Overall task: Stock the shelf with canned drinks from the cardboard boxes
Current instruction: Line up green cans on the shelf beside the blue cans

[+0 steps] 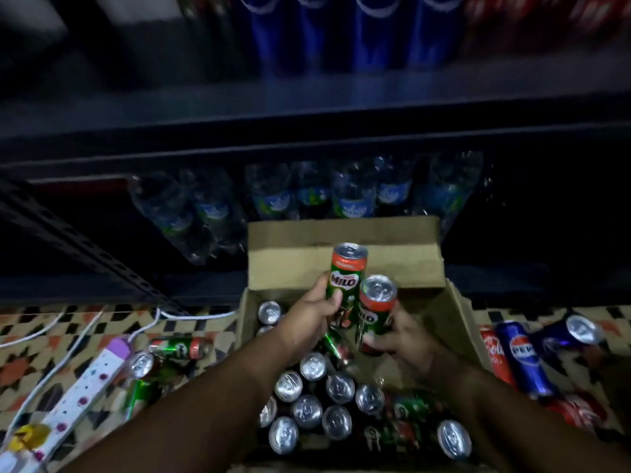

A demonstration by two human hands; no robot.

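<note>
An open cardboard box sits on the patterned floor before a dark shelf. Several Milo cans stand upright inside it, their silver tops showing. My left hand is shut on one green Milo can, held upright above the box. My right hand grips a second Milo can just right of the first, and the two cans nearly touch. Blue cans and red cans stand on the upper shelf.
Wrapped water bottles fill the lower shelf behind the box. Loose Milo cans lie on the floor to the left beside a white power strip with cables. Pepsi and Coca-Cola cans lie to the right.
</note>
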